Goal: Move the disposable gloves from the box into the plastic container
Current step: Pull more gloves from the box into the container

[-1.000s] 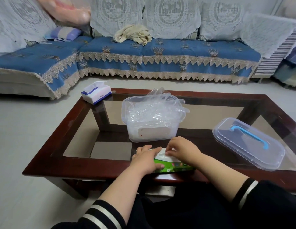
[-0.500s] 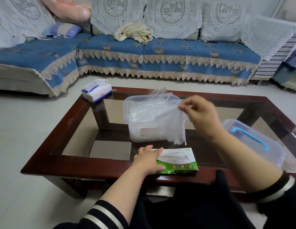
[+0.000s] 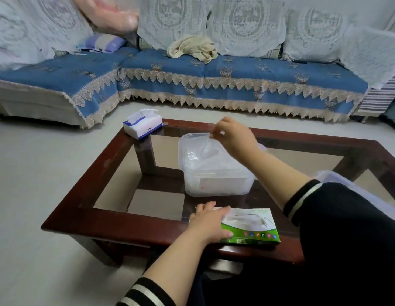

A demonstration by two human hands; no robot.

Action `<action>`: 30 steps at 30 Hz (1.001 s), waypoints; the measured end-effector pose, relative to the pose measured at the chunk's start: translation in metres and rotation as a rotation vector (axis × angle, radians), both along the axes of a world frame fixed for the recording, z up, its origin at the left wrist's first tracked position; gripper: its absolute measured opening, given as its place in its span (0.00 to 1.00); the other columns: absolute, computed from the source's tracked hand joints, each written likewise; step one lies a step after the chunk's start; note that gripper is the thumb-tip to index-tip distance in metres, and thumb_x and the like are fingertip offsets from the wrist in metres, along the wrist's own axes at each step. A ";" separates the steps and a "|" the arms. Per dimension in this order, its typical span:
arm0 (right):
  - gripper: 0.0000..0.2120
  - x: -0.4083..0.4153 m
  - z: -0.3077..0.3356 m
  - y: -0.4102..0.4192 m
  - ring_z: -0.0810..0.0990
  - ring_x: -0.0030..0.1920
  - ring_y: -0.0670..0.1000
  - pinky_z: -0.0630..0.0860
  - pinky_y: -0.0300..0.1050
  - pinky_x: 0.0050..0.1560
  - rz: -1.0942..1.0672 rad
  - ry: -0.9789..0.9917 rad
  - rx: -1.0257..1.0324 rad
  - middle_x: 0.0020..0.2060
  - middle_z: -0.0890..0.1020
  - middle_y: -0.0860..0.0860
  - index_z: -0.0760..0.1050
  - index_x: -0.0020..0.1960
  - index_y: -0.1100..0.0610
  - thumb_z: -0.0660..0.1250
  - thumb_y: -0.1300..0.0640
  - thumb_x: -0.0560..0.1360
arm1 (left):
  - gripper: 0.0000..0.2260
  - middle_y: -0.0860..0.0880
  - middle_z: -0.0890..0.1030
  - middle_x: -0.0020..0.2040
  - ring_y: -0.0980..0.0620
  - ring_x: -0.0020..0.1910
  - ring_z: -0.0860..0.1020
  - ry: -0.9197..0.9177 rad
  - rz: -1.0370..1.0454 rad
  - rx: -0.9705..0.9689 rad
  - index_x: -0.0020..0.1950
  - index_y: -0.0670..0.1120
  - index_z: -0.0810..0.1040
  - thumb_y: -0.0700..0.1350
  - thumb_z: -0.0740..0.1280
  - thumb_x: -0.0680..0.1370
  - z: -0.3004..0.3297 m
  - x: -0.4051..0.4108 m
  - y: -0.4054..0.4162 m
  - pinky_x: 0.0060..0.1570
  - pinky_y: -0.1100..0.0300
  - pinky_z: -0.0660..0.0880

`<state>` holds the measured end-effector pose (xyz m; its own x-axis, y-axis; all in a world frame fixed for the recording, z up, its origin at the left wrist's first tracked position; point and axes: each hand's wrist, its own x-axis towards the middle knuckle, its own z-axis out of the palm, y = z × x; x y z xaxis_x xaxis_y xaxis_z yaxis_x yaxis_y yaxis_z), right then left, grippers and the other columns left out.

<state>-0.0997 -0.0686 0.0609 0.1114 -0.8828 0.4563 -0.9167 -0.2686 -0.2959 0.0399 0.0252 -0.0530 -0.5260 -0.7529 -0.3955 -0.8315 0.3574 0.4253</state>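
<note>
Right hand (image 3: 233, 138) pinched thin glove (image 3: 206, 149) over full container (image 3: 214, 173). Left hand (image 3: 211, 219) lay flat on box (image 3: 251, 227). Risk: glove clinging to fingers, sliding over rim.

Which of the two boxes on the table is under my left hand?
The green glove box at the near edge, held by your left hand; the blue-and-white tissue box sits untouched at the far corner.

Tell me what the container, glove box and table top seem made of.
Container: translucent, frosted-looking plastic; the gloves inside show through dimly. Glove box: printed cardboard by its look, glossy green and white with crisp folded edges. Table: dark, polished reddish wood frame around tinted glass panes; the floor shows through.
</note>
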 end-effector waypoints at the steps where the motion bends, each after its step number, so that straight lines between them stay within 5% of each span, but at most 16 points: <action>1: 0.07 0.001 -0.010 -0.005 0.77 0.47 0.52 0.78 0.52 0.47 -0.004 0.014 0.048 0.51 0.78 0.50 0.79 0.49 0.54 0.66 0.51 0.77 | 0.34 0.47 0.52 0.78 0.42 0.76 0.50 -0.001 -0.001 -0.001 0.77 0.61 0.56 0.56 0.68 0.74 0.000 0.000 0.000 0.72 0.44 0.55; 8: 0.11 0.009 -0.033 -0.024 0.80 0.51 0.50 0.76 0.47 0.59 0.107 0.162 0.364 0.54 0.82 0.52 0.79 0.57 0.57 0.68 0.55 0.76 | 0.33 0.47 0.52 0.79 0.43 0.76 0.49 0.010 -0.013 0.009 0.77 0.60 0.56 0.56 0.68 0.75 0.002 0.002 -0.001 0.73 0.46 0.55; 11: 0.15 0.001 -0.023 -0.020 0.80 0.54 0.49 0.74 0.47 0.62 0.088 0.076 0.371 0.57 0.81 0.51 0.77 0.61 0.56 0.67 0.54 0.77 | 0.34 0.47 0.52 0.79 0.43 0.76 0.49 0.012 -0.018 0.013 0.77 0.60 0.56 0.56 0.68 0.75 0.001 0.003 -0.001 0.73 0.46 0.55; 16: 0.13 -0.024 0.007 -0.007 0.76 0.49 0.44 0.76 0.48 0.59 -0.007 -0.192 0.210 0.55 0.81 0.51 0.77 0.60 0.57 0.63 0.53 0.78 | 0.34 0.47 0.52 0.78 0.42 0.76 0.49 0.010 -0.014 0.010 0.77 0.60 0.55 0.56 0.68 0.75 0.002 0.003 0.000 0.73 0.44 0.55; 19: 0.10 -0.036 0.020 0.018 0.76 0.45 0.44 0.75 0.38 0.50 -0.062 -0.339 -0.046 0.49 0.81 0.51 0.77 0.57 0.58 0.63 0.56 0.79 | 0.34 0.47 0.52 0.78 0.43 0.75 0.50 0.007 -0.009 0.003 0.77 0.60 0.55 0.57 0.68 0.75 0.001 0.002 0.000 0.72 0.44 0.55; 23: 0.11 -0.036 0.010 0.079 0.75 0.37 0.46 0.73 0.37 0.39 0.054 -0.289 -0.248 0.39 0.77 0.47 0.78 0.49 0.60 0.63 0.52 0.77 | 0.34 0.47 0.52 0.78 0.43 0.76 0.50 0.001 -0.005 0.003 0.77 0.60 0.56 0.57 0.68 0.75 0.000 0.001 0.002 0.73 0.44 0.55; 26: 0.16 -0.029 -0.029 0.116 0.75 0.37 0.45 0.72 0.41 0.36 0.095 -0.083 0.047 0.37 0.78 0.44 0.79 0.44 0.53 0.62 0.42 0.75 | 0.33 0.47 0.51 0.78 0.43 0.76 0.49 0.002 -0.001 0.006 0.77 0.61 0.56 0.57 0.68 0.75 0.001 0.000 0.002 0.73 0.44 0.54; 30: 0.19 -0.034 -0.092 0.133 0.73 0.57 0.47 0.73 0.45 0.55 -0.021 0.175 0.591 0.55 0.76 0.45 0.76 0.58 0.48 0.70 0.41 0.70 | 0.33 0.49 0.53 0.78 0.45 0.76 0.49 0.022 0.033 0.005 0.76 0.62 0.58 0.56 0.69 0.75 -0.001 -0.001 0.002 0.73 0.45 0.54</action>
